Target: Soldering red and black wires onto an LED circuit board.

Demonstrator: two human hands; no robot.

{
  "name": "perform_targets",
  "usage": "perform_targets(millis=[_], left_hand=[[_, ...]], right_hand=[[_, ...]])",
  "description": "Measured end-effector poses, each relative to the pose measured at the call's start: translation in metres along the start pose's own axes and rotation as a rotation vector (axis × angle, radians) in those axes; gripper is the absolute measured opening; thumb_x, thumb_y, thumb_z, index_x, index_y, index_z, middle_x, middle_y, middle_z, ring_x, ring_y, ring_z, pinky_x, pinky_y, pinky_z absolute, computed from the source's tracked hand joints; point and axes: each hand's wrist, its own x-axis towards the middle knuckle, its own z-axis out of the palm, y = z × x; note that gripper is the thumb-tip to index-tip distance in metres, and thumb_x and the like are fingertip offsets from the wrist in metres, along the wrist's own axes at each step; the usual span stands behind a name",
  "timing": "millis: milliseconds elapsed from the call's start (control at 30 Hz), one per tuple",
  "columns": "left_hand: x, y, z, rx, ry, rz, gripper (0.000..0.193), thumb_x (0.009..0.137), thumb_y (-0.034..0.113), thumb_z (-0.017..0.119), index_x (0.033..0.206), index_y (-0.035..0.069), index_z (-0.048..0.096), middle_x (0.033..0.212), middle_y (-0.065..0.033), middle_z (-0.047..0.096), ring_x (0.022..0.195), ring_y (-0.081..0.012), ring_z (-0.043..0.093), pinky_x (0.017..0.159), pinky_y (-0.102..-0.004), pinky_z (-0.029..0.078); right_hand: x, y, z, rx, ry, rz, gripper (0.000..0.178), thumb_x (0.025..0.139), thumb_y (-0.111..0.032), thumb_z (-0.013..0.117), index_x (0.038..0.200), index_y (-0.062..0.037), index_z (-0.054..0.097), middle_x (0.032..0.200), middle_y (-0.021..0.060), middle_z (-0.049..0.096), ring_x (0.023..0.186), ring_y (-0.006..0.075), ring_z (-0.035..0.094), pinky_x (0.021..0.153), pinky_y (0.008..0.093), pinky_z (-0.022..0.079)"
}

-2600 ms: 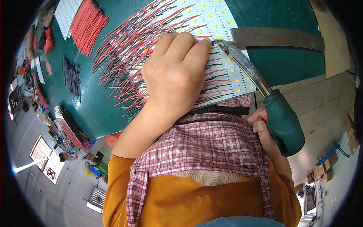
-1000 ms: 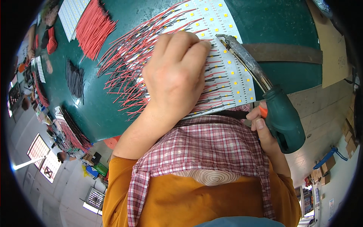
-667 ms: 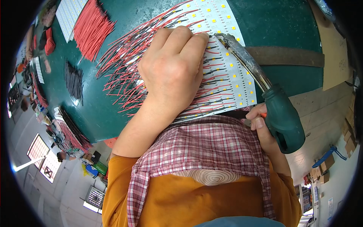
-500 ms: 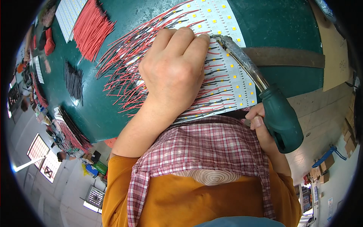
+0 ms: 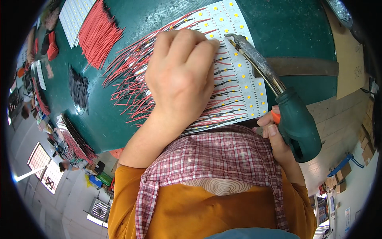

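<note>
A white LED panel [image 5: 241,65] with yellow square LEDs lies on the green table, rows of red and black wires [image 5: 227,101] running off it to the left. My left hand [image 5: 181,75] is closed above these wires, thumb and fingertips drawn together near the panel's middle; whatever they pinch is hidden beneath the hand. In my right hand [image 5: 274,129] is a soldering gun with a dark green handle [image 5: 297,123] and an orange trigger. Its metal barrel slants up to the left, and the dark tip [image 5: 230,36] is over the panel, just right of my left fingertips.
Bundles of red wires [image 5: 99,38] and black wires [image 5: 78,89] lie to the left, beside another LED panel [image 5: 73,20]. A flat dark metal bar [image 5: 302,67] is right of the panel, near a cardboard sheet [image 5: 350,73]. More wires [image 5: 75,141] lie along the left table edge.
The soldering tip has drawn slightly away from my left fingertips. The orange trigger now shows at my right fingers. The panel has shifted slightly downward in view; my left hand stays closed.
</note>
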Motion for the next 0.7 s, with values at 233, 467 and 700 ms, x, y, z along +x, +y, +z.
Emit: perform_targets(millis=[233,467,700], left_hand=[[0.002,0.002,0.005,0.042,-0.055,-0.072,0.02,0.061,0.006,0.065,0.08,0.009,0.065,0.072,-0.003,0.053,0.068,-0.0208,0.054,0.054,-0.0315,0.046],[0.002,0.002,0.003,0.057,-0.065,-0.062,0.021,0.061,0.006,0.064,0.081,0.009,0.064,0.074,-0.0028,0.053,0.068,-0.0204,0.054,0.053,-0.0312,0.045],[0.001,0.0,0.005,0.056,-0.058,-0.056,0.021,0.06,0.005,0.064,0.08,0.008,0.063,0.074,-0.0032,0.052,0.068,-0.0209,0.054,0.053,-0.0314,0.045]], right_hand=[[0.003,-0.006,-0.004,-0.109,-0.067,0.141,0.01,0.09,-0.01,0.05,0.093,-0.0012,0.053,0.076,0.0035,0.053,0.063,0.0065,0.046,0.059,0.0228,0.042],[0.006,-0.013,-0.002,-0.16,-0.043,0.102,0.009,0.09,-0.01,0.05,0.093,-0.002,0.054,0.077,0.0035,0.053,0.064,0.0065,0.046,0.059,0.0227,0.042],[0.005,-0.009,-0.005,0.0,-0.106,0.115,0.014,0.091,-0.007,0.048,0.103,-0.0016,0.051,0.079,0.0058,0.055,0.065,0.0073,0.047,0.059,0.0233,0.043]])
